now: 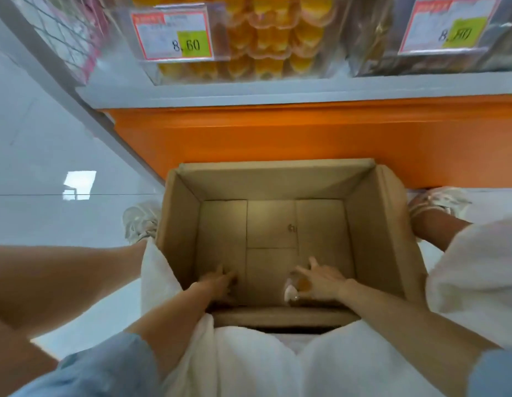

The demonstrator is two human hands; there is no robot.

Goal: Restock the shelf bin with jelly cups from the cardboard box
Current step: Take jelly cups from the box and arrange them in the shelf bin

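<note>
In the cardboard box (180, 224), the left hand (220, 282) reaches low, its grip hidden, so I cannot tell its state, while the right hand (320, 279) has its grip curled round a jelly cup (295, 289) by the near wall; the shelf bin (263, 38) lies straight ahead and above.

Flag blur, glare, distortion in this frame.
Head view: fisheye bows the shelf edge; bright reflection on the glossy floor; motion blur smears the left hand and right hand in the cardboard box, the jelly cup too; price tags soft.

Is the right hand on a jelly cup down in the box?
Touching. The head view shows the right hand gripping a jelly cup at the near wall of the cardboard box.
</note>
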